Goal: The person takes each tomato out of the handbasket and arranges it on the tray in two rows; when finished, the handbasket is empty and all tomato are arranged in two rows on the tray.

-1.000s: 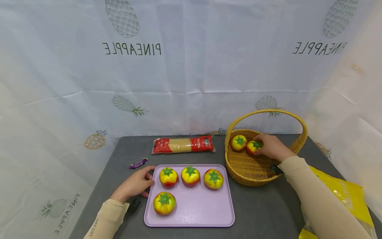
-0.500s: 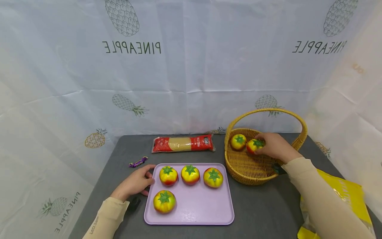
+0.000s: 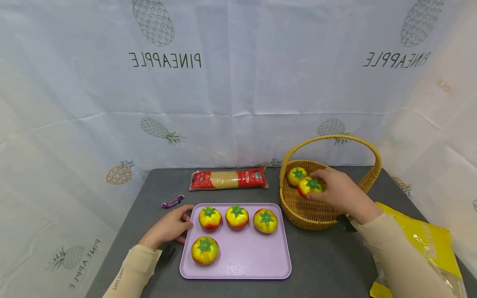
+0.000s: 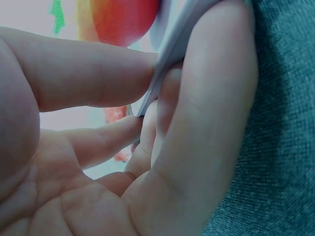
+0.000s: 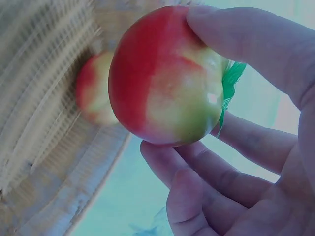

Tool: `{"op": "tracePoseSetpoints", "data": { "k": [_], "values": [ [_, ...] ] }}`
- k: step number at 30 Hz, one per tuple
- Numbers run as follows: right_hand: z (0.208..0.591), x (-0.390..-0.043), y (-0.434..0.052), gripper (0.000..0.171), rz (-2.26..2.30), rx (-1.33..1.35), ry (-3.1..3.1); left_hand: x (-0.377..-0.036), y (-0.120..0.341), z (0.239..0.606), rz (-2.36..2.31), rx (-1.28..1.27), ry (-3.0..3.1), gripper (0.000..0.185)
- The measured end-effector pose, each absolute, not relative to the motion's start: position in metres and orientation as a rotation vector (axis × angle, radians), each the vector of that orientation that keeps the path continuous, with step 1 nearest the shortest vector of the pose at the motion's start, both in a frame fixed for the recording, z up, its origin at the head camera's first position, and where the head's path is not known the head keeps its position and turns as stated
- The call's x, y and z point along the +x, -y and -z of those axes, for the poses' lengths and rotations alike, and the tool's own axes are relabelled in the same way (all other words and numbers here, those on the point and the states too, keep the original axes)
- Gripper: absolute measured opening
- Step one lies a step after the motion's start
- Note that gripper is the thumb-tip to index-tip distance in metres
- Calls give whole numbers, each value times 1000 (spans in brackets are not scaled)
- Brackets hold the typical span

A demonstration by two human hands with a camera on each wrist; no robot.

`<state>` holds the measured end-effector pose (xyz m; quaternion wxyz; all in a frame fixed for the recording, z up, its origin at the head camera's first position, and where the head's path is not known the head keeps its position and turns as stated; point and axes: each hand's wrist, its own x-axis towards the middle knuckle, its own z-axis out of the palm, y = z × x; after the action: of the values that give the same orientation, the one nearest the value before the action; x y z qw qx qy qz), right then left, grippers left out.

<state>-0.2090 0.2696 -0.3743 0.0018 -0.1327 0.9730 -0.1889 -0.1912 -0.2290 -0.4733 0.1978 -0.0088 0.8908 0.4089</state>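
Observation:
My right hand (image 3: 340, 192) pinches a red-and-yellow toy tomato (image 3: 310, 187) with a green star-shaped leaf, thumb on one side and fingers on the other. In the right wrist view this held tomato (image 5: 167, 81) is off the basket's bottom, inside the wicker basket (image 3: 314, 211). Another tomato (image 3: 296, 176) lies behind it against the basket wall. On the left, my left hand (image 3: 167, 225) grips the rim of the lilac tray (image 3: 253, 258). The left wrist view shows the tray edge (image 4: 172, 46) between thumb and fingers. Several similar tomatoes (image 3: 205, 250) sit on the tray.
A red pasta packet (image 3: 229, 179) lies at the back of the dark table (image 3: 313, 265). Left of it is a purple-wrapped candy (image 3: 173, 202). A yellow bag (image 3: 428, 244) lies at the right, partly under my forearm. The basket handle (image 3: 331, 137) arches above the right hand.
My right hand has raised the tomato from the basket's bottom and brought it slightly left and nearer, partly covering the other tomato. My left hand has stayed at the tray.

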Motion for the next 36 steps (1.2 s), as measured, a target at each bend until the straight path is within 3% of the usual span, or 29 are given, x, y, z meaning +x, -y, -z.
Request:
{"op": "tracePoseSetpoints", "data": {
  "k": [12, 25, 36],
  "values": [
    [372, -174, -202, 60, 708, -573, -3082, -193, 227, 474, -1149, -20, -2494, 61],
    [401, -150, -132, 55, 798, -601, -2983, -195, 228, 474, -1161, 3, -2482, 61],
    [424, -133, -96, 57, 751, -797, -2894, -192, 232, 472, -1162, -8, -2487, 62]
  ]
}}
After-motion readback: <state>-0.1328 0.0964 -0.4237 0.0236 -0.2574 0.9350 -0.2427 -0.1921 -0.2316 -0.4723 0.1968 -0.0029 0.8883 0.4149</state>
